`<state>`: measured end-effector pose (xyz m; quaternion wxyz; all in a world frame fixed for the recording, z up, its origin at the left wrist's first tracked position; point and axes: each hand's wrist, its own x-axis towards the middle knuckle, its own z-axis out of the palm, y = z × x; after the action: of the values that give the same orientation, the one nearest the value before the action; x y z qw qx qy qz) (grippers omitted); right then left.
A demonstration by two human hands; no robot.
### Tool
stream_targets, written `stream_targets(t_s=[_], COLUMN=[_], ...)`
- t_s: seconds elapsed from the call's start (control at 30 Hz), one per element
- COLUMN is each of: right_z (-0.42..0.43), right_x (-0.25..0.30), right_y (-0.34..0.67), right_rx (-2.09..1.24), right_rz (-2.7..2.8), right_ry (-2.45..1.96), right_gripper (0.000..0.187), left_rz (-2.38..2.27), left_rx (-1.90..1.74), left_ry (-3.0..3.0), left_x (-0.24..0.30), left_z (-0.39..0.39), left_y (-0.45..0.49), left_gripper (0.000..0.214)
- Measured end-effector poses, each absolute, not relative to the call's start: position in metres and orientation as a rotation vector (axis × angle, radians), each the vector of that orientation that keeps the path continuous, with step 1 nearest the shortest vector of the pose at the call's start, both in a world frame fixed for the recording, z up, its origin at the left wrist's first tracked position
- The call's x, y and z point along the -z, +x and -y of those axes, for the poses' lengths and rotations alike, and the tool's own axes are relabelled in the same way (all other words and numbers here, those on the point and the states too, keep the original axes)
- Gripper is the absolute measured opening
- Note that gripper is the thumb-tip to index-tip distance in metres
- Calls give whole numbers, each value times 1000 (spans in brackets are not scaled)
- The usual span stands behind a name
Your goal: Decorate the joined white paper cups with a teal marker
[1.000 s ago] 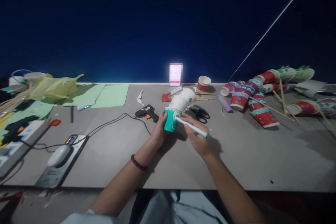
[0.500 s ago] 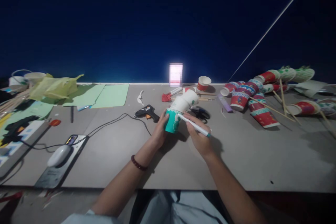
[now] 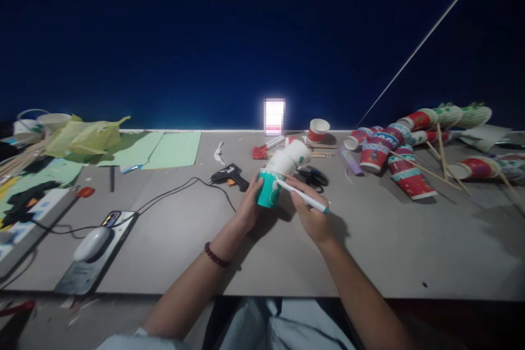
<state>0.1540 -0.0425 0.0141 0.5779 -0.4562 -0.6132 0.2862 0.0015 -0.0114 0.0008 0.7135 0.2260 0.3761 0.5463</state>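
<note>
Your left hand (image 3: 249, 203) wrapped around the teal cup (image 3: 268, 188) of a stacked cup chain, your right hand (image 3: 310, 213) pinching a marker (image 3: 302, 197) against it, above the desk (image 3: 369, 240), scissors (image 3: 314, 176) behind

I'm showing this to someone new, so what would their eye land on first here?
First, the middle of the table: the left hand grips a teal paper cup with white cups nested behind it, while the right hand holds a white pen to it. Next, the heap of red patterned cups and sticks at the far right, and the black glue gun just left of the hands.
</note>
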Motion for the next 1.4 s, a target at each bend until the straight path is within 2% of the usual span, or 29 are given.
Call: stream_targets(t_s=[0.47, 0.8, 1.2, 1.4], right_z=[42, 42, 43, 43], right_x=[-10, -13, -14, -12], right_y=[154, 153, 152, 153], right_rx=[-642, -636, -615, -629], right_rz=[1443, 1420, 1328, 1318], right_ry=[-1082, -1084, -1095, -1084], right_gripper=[23, 21, 22, 23], left_rz=[-802, -766, -775, -753], left_rx=[-1224, -1237, -1229, -1219], left_ry=[571, 608, 614, 570], left_x=[-2, 3, 2, 0], left_z=[12, 12, 12, 12], left_y=[2, 2, 3, 4], left_gripper=[53, 42, 43, 53])
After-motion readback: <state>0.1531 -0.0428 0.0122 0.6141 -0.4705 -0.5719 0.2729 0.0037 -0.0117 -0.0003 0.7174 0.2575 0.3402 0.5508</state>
